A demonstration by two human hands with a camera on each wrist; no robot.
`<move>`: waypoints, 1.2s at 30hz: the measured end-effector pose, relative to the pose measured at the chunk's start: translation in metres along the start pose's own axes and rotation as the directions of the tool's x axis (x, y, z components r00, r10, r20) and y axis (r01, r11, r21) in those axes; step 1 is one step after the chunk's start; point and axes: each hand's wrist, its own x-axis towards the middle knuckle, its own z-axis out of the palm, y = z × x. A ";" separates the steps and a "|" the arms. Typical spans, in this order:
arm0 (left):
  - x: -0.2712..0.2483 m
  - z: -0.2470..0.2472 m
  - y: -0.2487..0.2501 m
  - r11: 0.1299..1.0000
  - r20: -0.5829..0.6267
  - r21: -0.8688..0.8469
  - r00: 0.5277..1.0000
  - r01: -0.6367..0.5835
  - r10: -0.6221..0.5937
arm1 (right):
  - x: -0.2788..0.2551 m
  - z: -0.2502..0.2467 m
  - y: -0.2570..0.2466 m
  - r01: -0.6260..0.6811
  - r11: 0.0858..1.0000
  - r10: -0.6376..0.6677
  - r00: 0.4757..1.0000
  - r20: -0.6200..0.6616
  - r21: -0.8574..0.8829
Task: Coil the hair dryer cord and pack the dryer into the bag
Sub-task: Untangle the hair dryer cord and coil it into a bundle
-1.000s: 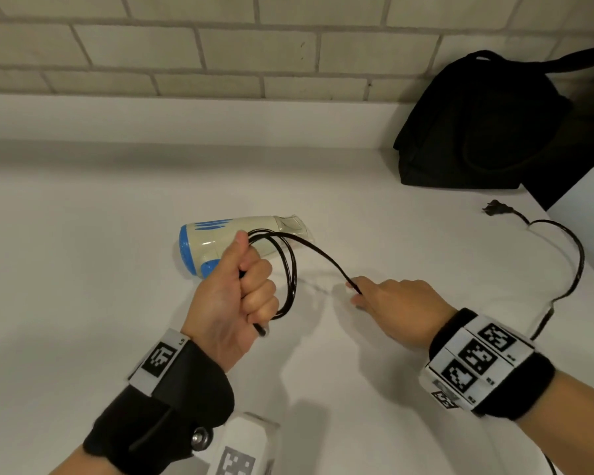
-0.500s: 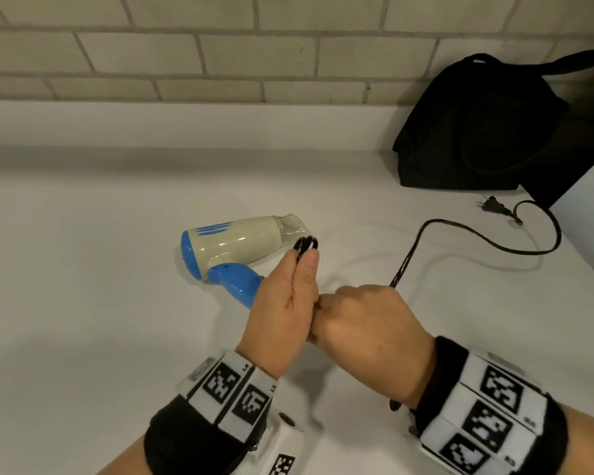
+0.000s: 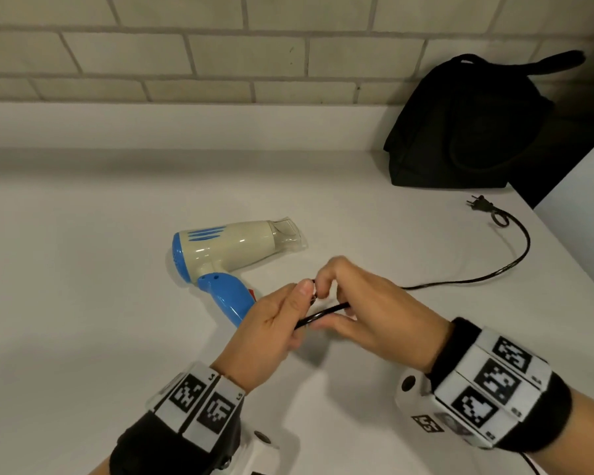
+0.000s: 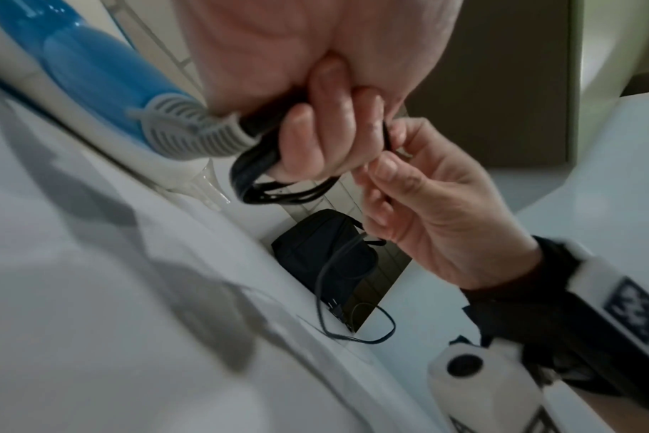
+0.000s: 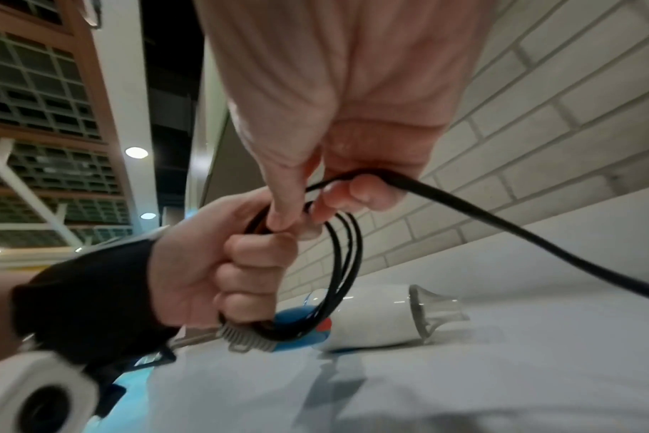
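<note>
A cream and blue hair dryer (image 3: pixel 230 248) lies on its side on the white counter (image 3: pixel 83 303), nozzle pointing right. My left hand (image 3: pixel 275 327) grips several black loops of its cord (image 5: pixel 347 263) in a fist just right of the blue handle (image 3: pixel 227 296). My right hand (image 3: pixel 367 303) meets it and pinches the cord (image 5: pixel 464 205) at the top of the coil. The loose cord (image 3: pixel 494 269) trails right across the counter to the plug (image 3: pixel 479 204). The black bag (image 3: pixel 467 128) stands at the back right against the wall.
A brick wall (image 3: pixel 220 56) with a white ledge runs along the back of the counter. A white panel (image 3: pixel 580 207) bounds the counter on the right, beside the bag. The plug lies just in front of the bag.
My right hand has come in from the right to meet my left hand, laying another loop on the coil. The loose cord has grown shorter and the plug has slid a little.
</note>
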 end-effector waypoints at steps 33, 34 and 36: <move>0.009 -0.013 0.004 0.826 0.108 -0.459 0.943 0.327 -0.314 | 0.027 0.030 0.010 -0.250 0.792 0.272 0.961 0.046 0.556; 0.009 -0.012 0.005 0.821 0.099 -0.467 0.942 0.329 -0.321 | 0.028 0.032 0.010 -0.248 0.791 0.279 0.960 0.031 0.560; 0.009 -0.010 0.006 0.812 0.086 -0.484 0.941 0.327 -0.328 | 0.030 0.033 0.011 -0.254 0.770 0.286 0.957 0.038 0.585</move>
